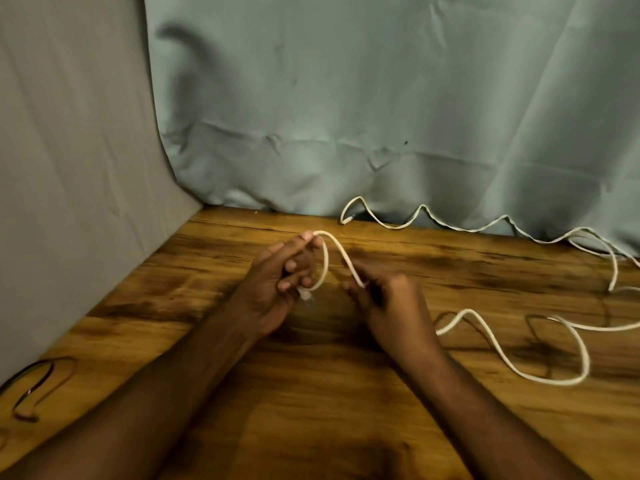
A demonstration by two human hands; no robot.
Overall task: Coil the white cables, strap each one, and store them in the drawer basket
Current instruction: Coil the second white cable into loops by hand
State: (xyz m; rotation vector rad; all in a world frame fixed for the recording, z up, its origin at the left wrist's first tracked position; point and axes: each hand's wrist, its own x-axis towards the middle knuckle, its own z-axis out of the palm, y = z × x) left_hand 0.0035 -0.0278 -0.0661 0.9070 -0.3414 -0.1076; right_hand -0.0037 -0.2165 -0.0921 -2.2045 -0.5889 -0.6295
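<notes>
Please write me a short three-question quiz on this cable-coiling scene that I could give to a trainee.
1. True or false: the thick white cable is already fully coiled.
2. Which hand holds the first loop with the plug end? A) left hand B) right hand C) neither
3. Where does the thin white cable lie?

Key
1. False: one loop is formed; the rest snakes loose over the wooden table.
2. A; the right hand pinches the cable just past the loop.
3. Along the table's far edge, against the grey-green curtain, untouched by either hand.
</notes>
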